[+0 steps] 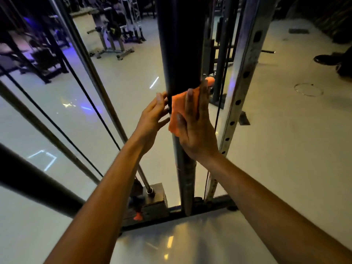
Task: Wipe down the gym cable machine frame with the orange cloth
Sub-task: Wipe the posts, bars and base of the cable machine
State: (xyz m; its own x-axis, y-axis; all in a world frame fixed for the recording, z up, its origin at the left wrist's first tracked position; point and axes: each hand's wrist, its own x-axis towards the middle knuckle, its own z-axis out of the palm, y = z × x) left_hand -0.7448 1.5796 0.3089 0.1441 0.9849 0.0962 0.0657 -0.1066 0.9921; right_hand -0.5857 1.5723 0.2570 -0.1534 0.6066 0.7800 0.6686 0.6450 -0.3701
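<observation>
A dark upright post [179,44] of the cable machine frame rises through the middle of the view down to the black base bar [219,203]. An orange cloth [176,111] lies flat against the post at mid height. My right hand [198,126] presses the cloth onto the post with straight fingers pointing up. My left hand [152,117] sits at the post's left side, fingers loosely spread, fingertips touching the post beside the cloth's edge.
A silver perforated upright [240,88] stands just right of the post, with a thin black cable [219,103] between them. Chrome guide rods [99,88] and cables slant at left. Weight benches [114,35] stand far back. A person's shoe [327,59] shows at right.
</observation>
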